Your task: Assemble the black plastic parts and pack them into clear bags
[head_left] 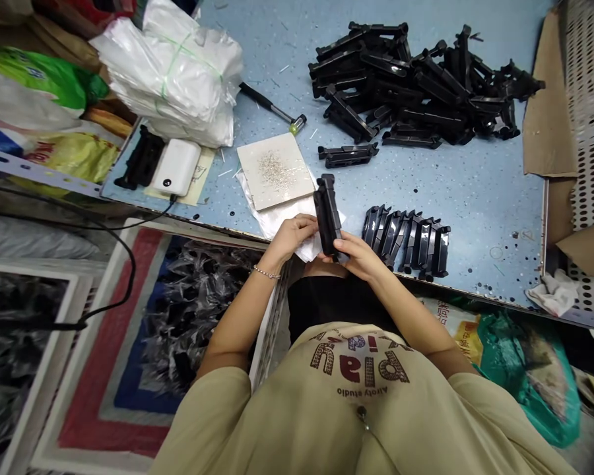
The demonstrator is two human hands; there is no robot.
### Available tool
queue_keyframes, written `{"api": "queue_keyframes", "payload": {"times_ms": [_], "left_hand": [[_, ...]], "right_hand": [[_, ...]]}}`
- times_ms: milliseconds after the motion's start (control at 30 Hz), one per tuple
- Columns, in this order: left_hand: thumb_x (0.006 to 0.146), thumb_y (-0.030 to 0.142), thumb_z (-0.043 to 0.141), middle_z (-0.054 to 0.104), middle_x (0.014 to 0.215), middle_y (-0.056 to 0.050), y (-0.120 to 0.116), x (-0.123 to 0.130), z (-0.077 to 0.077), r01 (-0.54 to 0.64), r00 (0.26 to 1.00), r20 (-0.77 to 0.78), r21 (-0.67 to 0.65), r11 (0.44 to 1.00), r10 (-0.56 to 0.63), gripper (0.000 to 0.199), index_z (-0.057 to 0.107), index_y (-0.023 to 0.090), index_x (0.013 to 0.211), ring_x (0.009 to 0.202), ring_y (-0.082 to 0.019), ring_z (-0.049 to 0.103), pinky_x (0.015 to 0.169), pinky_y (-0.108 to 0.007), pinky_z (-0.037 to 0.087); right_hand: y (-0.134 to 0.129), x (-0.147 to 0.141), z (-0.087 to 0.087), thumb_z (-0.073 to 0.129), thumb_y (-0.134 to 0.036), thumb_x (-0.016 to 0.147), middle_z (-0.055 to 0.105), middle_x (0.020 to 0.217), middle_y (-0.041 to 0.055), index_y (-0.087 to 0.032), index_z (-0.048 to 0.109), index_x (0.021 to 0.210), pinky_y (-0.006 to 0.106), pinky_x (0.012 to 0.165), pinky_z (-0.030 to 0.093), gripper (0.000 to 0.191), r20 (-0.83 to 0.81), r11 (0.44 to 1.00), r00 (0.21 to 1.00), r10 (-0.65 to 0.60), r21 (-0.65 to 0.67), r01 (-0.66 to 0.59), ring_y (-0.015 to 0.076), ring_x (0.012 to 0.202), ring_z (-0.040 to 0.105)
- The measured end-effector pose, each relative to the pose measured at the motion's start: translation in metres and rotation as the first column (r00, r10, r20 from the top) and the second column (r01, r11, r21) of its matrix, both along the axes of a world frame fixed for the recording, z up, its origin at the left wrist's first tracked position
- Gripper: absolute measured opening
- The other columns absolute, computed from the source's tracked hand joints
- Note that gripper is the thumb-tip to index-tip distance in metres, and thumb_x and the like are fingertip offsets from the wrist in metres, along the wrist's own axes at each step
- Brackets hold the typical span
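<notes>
Right hand (355,254) pinches black plastic part (329,214) near lower end; left hand (296,233) alongside, grip unclear.

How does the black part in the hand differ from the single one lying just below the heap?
The held part is gripped by the right hand, while the single part lies on the blue table. The held part runs nearly up and down the picture; the single part runs nearly across it. Both are black, long and narrow.

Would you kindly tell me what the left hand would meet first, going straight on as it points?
Most likely the black part held in the right hand, though the depth is unclear.
</notes>
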State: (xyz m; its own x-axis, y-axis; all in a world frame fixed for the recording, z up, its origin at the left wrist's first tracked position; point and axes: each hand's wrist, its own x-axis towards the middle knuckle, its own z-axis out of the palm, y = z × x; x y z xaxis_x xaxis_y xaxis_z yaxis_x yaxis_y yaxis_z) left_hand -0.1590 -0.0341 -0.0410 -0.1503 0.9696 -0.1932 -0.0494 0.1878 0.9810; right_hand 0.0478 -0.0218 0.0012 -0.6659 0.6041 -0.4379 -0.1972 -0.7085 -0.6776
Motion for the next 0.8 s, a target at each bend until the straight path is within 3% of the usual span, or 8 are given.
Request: {"api": "queue_keyframes", "payload": {"times_ms": [133, 233, 333, 400, 500, 600, 700, 800], "left_hand": [[0.071, 0.045, 0.085, 0.066, 0.085, -0.005, -0.002, -0.002, -0.001, -0.155, 0.988, 0.013, 0.047, 0.987, 0.154, 0.036, 0.061, 0.018, 0.066, 0.071, -0.014, 0.06, 0.065, -0.03, 0.05], [0.077, 0.038, 0.081, 0.067, 0.094, -0.005, -0.007, -0.009, 0.0, -0.229, 0.947, -0.172, 0.236, 0.944, 0.273, 0.028, 0.059, 0.02, 0.075, 0.084, -0.017, 0.064, 0.077, -0.033, 0.055], [0.089, 0.031, 0.068, 0.07, 0.115, -0.009, -0.011, -0.006, -0.001, -0.014, 0.855, -0.477, 0.37, 0.929, 0.203, 0.009, 0.068, 0.022, 0.088, 0.1, -0.021, 0.067, 0.09, -0.04, 0.058], [0.096, 0.028, 0.058, 0.071, 0.119, -0.011, -0.011, -0.001, -0.004, 0.133, 0.788, -0.6, 0.387, 0.913, 0.14, 0.016, 0.072, 0.022, 0.095, 0.105, -0.024, 0.069, 0.097, -0.045, 0.059], [0.102, 0.024, 0.049, 0.072, 0.124, -0.012, -0.008, 0.009, -0.007, 0.212, 0.742, -0.658, 0.415, 0.885, 0.131, 0.027, 0.073, 0.021, 0.115, 0.117, -0.025, 0.069, 0.105, -0.047, 0.058], [0.103, 0.015, 0.045, 0.064, 0.141, -0.014, -0.008, 0.015, -0.005, 0.271, 0.721, -0.682, 0.442, 0.855, 0.124, 0.041, 0.061, 0.019, 0.14, 0.132, -0.023, 0.064, 0.11, -0.043, 0.058], [0.1, 0.004, 0.04, 0.057, 0.153, -0.015, -0.017, 0.021, 0.002, 0.352, 0.666, -0.736, 0.457, 0.817, 0.124, 0.057, 0.047, 0.021, 0.155, 0.142, -0.024, 0.057, 0.114, -0.042, 0.057], [0.1, 0.002, 0.038, 0.051, 0.159, -0.017, -0.034, 0.032, 0.011, 0.436, 0.61, -0.783, 0.463, 0.771, 0.125, 0.068, 0.031, 0.024, 0.164, 0.146, -0.027, 0.054, 0.113, -0.043, 0.058]], "right_hand": [[0.011, -0.008, -0.012, 0.093, -0.048, 0.067, 0.073, 0.079, 0.0013, -0.019, 0.07, 0.091, 0.026, 0.068, 0.062, 0.045, 0.062, 0.99, 0.988, -0.139, 0.016, 0.138, 0.0161, 0.073, 0.074], [0.015, 0.003, -0.01, 0.09, -0.054, 0.071, 0.074, 0.077, 0.0023, -0.019, 0.068, 0.087, 0.025, 0.068, 0.061, 0.044, 0.117, 0.979, 0.973, -0.201, 0.064, 0.195, 0.0174, 0.076, 0.075], [0.008, 0.025, 0.005, 0.087, -0.052, 0.075, 0.076, 0.085, 0.0026, -0.02, 0.069, 0.097, 0.025, 0.069, 0.059, 0.042, 0.137, 0.968, 0.964, -0.228, 0.133, 0.211, 0.0176, 0.079, 0.075], [-0.003, 0.044, 0.017, 0.085, -0.051, 0.077, 0.076, 0.091, 0.0037, -0.02, 0.069, 0.107, 0.026, 0.065, 0.058, 0.046, 0.106, 0.973, 0.975, -0.195, 0.145, 0.179, 0.0168, 0.075, 0.073], [-0.028, 0.068, 0.028, 0.079, -0.056, 0.081, 0.077, 0.087, 0.0079, -0.015, 0.069, 0.113, 0.023, 0.052, 0.052, 0.053, -0.008, 0.999, 0.999, 0.048, -0.006, -0.048, 0.0142, 0.061, 0.068], [-0.047, 0.076, 0.02, 0.07, -0.058, 0.088, 0.076, 0.08, 0.0089, -0.011, 0.069, 0.108, 0.019, 0.044, 0.046, 0.051, -0.177, 0.946, 0.965, 0.193, -0.229, -0.231, 0.0099, 0.052, 0.059], [-0.045, 0.068, 0.003, 0.061, -0.055, 0.095, 0.075, 0.079, 0.0054, -0.013, 0.068, 0.108, 0.015, 0.04, 0.039, 0.045, -0.3, 0.911, 0.946, 0.122, -0.345, -0.227, 0.006, 0.048, 0.045], [-0.029, 0.053, -0.014, 0.054, -0.059, 0.098, 0.072, 0.08, 0.0027, -0.016, 0.067, 0.105, 0.015, 0.038, 0.035, 0.045, -0.301, 0.916, 0.95, 0.084, -0.352, -0.192, 0.0054, 0.047, 0.039]]}}
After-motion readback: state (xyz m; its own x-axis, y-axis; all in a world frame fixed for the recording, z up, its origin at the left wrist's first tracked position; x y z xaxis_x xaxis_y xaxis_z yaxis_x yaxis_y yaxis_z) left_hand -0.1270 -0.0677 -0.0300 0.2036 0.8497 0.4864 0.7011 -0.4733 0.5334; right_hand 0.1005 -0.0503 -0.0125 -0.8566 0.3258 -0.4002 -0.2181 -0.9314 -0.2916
